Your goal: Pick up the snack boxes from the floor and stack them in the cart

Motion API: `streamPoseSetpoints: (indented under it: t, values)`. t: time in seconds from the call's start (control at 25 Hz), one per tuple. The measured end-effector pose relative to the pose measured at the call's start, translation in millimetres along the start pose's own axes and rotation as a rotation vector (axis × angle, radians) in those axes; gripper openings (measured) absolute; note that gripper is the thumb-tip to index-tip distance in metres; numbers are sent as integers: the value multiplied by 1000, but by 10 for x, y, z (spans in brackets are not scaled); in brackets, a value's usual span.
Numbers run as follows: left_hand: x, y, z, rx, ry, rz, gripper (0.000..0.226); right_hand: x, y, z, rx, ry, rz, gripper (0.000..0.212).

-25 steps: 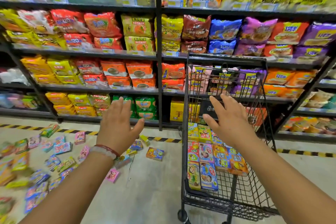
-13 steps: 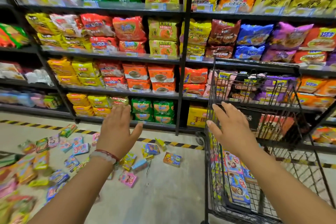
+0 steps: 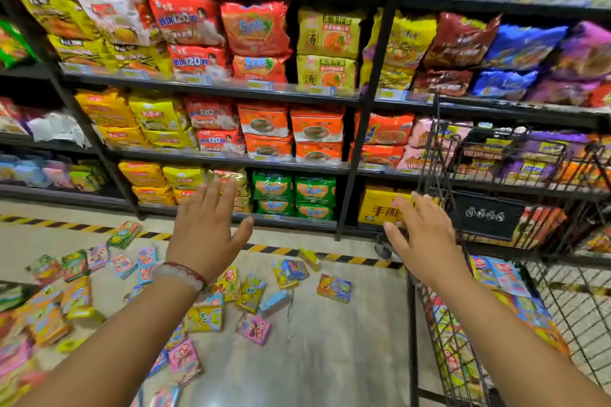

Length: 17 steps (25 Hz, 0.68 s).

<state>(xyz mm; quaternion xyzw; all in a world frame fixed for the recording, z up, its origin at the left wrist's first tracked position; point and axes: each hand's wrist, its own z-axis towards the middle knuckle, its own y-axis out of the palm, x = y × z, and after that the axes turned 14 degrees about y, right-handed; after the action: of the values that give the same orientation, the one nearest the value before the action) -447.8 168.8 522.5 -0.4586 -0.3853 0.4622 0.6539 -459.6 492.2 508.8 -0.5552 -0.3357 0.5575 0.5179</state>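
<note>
Several small colourful snack boxes (image 3: pixel 334 288) lie scattered on the floor at the left and centre. A black wire cart (image 3: pixel 439 155) stands at the right, with several snack boxes (image 3: pixel 496 276) stacked flat on its bottom. My left hand (image 3: pixel 206 230), a bead bracelet on its wrist, is stretched out above the scattered boxes with fingers spread and holds nothing. My right hand (image 3: pixel 421 238) hovers with straight fingers just left of the cart's near corner, empty.
Tall black shelves (image 3: pixel 211 87) packed with noodle bags run across the back. A yellow-black hazard stripe (image 3: pixel 347 258) marks the floor in front of them. A cart wheel (image 3: pixel 383 249) sits near the stripe. Bare concrete floor (image 3: pixel 330 357) lies between boxes and cart.
The view has swung left, so the cart has slid to the right edge and more floor boxes show. Both hands stay outstretched and empty; the right one has left the cart.
</note>
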Motion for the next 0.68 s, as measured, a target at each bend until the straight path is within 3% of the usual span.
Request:
streamPoseSetpoints:
  t: [0.16,0.32,0.68]
  values:
    - [-128,351,358,-38,32,-4,76,-68,223,343,-21,24,-19,65]
    - [-202,739,872,-69,9,-3,80,-76,583,931,-41,30,17,53]
    - [-435,1963,2016,-177,-67,-62,67,108,1765,2354,-174,-8,-15,63]
